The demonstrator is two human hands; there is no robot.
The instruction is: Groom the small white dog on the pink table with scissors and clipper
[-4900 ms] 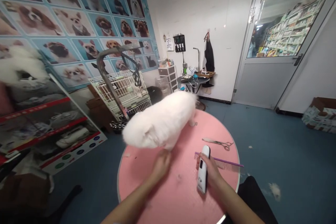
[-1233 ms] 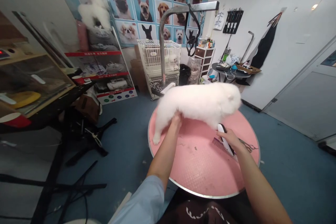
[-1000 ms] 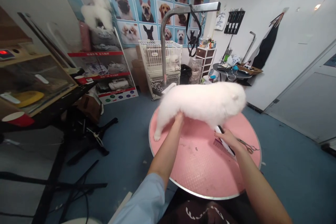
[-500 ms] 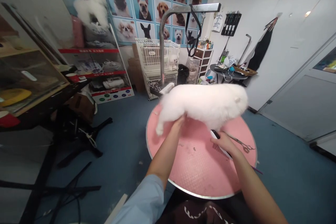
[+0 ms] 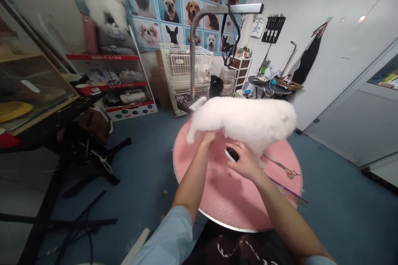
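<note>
Two changes: left hand (image 5: pixel 207 138), closed on dog's (image 5: pixel 245 118) hind leg, lifts it off table (image 5: pixel 217 203); right hand (image 5: pixel 247 165), wrapped round clipper (image 5: pixel 231 154), has left 3 o'clock for the belly. Underside trim likely engaged.

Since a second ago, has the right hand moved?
Yes. The right hand with the clipper went left across the round pink table, off the purple comb, away from steel scissors.

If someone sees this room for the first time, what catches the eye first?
A fluffy white dog stands on a round pink table in the middle. The left hand holds up its hind leg, while the right hand holds a clipper under its belly. Dog photos hang behind.
</note>
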